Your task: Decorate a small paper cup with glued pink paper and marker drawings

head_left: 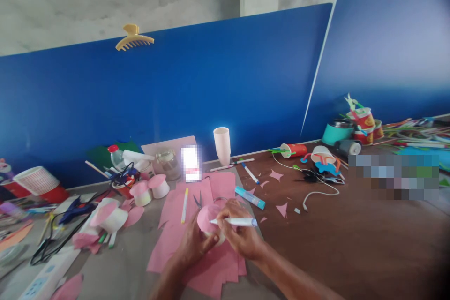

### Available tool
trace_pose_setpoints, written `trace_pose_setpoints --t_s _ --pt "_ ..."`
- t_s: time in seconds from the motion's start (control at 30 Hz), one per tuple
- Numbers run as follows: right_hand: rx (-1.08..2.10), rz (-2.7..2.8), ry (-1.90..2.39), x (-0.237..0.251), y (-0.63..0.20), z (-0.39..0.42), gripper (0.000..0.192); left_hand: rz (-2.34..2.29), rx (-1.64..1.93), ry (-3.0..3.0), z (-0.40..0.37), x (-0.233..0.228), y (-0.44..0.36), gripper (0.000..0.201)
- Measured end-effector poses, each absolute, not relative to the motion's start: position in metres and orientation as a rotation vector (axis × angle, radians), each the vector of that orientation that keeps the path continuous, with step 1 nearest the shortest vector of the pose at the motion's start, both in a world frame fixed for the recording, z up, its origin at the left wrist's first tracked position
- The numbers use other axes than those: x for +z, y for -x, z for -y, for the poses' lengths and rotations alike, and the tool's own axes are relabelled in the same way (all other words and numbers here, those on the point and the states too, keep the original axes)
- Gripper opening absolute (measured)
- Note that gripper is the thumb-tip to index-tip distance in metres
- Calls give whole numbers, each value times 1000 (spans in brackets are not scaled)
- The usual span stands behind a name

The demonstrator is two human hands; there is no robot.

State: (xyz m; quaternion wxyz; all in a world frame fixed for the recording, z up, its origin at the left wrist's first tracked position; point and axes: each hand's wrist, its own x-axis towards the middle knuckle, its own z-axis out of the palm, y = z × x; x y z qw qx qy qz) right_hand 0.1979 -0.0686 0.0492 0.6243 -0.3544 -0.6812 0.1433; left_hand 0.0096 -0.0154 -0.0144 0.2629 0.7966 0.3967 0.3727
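My left hand (194,240) is closed around the side of a white paper cup (220,236) topped with a round piece of pink paper (206,218). In my right hand (239,232) is a white marker with a blue end (242,221), its tip at the pink paper. Part of the cup is hidden behind my fingers. Under both hands lie several overlapping pink paper sheets (207,267). Just beyond the cup are scissors (198,200), partly covered, and a yellow marker (184,206). A light blue tube (250,198) rests near my right hand.
White cups with pink tops (159,186) and a hot glue gun (75,211) stand or lie at left, near a power strip (49,276). A stack of white cups (222,145) stands by the blue partition (211,89). Pink scraps (281,209) and a white cable (321,192) lie right.
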Motion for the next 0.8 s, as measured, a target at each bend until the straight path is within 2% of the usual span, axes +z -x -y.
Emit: trace_pose_setpoints --t_s 0.47,0.8 --pt "286 1622 805 43 -196 67 17 -1090 995 -2200 14 -17 -9 70" --pt "286 1602 815 52 -199 69 21 -1015 1010 -2193 16 -12 -12 67"
